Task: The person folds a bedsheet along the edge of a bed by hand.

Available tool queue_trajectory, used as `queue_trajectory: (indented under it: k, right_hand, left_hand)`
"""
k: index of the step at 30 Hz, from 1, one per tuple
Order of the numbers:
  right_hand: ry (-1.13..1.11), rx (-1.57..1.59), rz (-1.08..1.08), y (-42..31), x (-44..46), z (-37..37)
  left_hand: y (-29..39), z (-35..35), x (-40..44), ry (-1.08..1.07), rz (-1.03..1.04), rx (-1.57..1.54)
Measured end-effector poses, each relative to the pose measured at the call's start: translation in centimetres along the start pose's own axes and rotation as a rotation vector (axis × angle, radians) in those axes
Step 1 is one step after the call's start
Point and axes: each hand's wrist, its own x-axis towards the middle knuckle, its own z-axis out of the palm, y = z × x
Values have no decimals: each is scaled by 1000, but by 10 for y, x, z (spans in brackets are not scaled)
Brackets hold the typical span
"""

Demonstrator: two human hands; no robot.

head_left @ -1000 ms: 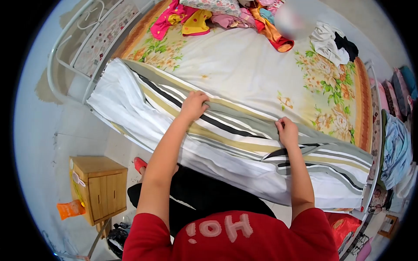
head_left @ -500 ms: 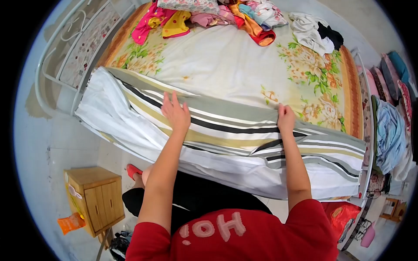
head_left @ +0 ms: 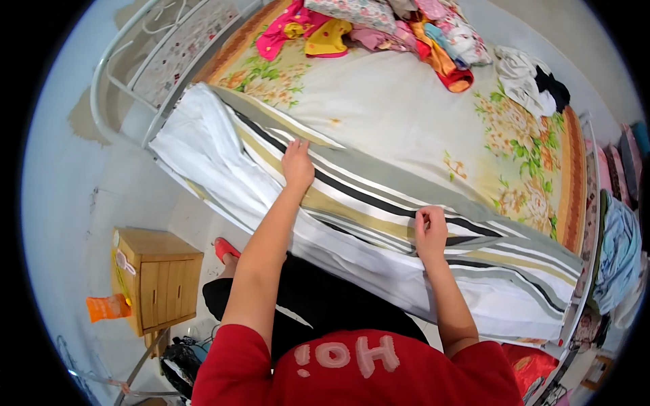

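Observation:
A striped sheet [head_left: 376, 203] in grey, black, olive and white lies in a long folded band along the near side of the bed, with a plain white part bunched at its left end. My left hand [head_left: 298, 166] rests on the stripes left of the middle, fingers stretched forward onto the cloth. Farther right, my right hand [head_left: 430, 232] is closed on the striped sheet, its fingers curled. Small creases show around the right hand. Beyond the band spreads a cream bed cover [head_left: 386, 122] with printed flowers.
Colourful clothes [head_left: 328, 37] and a floral pillow [head_left: 355, 12] lie at the far side. White and black garments [head_left: 525, 81] are at the far right. Metal bed rails [head_left: 101, 88] stand at both ends. A wooden cabinet [head_left: 166, 277] is on the floor at left.
My right hand has come nearer my body and slightly left, over the stripes. The left hand's fingers have drawn closer together. The whole view has turned and shifted.

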Motion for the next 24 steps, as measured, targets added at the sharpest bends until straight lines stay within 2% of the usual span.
queue_trajectory:
  k: [2, 7, 9, 12, 13, 15, 16, 18, 19, 24]
  right_hand:
    - [-74, 13, 59, -1, -3, 13]
    - [-93, -138, 40, 4, -4, 29]
    - [-91, -209, 21, 3, -2, 33]
    - [-103, -214, 86, -2, 1, 35]
    - [-64, -253, -22, 3, 2, 37]
    - [-67, -264, 9, 3, 4, 38]
    - [-66, -270, 23, 3, 3, 39]
    - [-77, -286, 17, 5, 2, 39]
    - [-71, -299, 0, 7, 4, 40]
    - [-38, -325, -14, 12, 3, 42]
  left_hand:
    - [-7, -11, 16, -110, -79, -7]
    - [-36, -25, 46, -46, -177, 86]
    - [-43, -31, 58, -256, -259, 106]
    - [-52, -36, 75, -348, -257, 23]
    - [-51, -34, 76, -346, -263, 25]
    - [-49, -26, 79, 272, 70, -227]
    - [-50, -21, 80, 268, 70, -224]
    - [-62, 5, 71, 215, -77, -329]
    - [-74, 27, 62, 191, -48, -254]
    - [-53, 16, 47, 186, -97, -295]
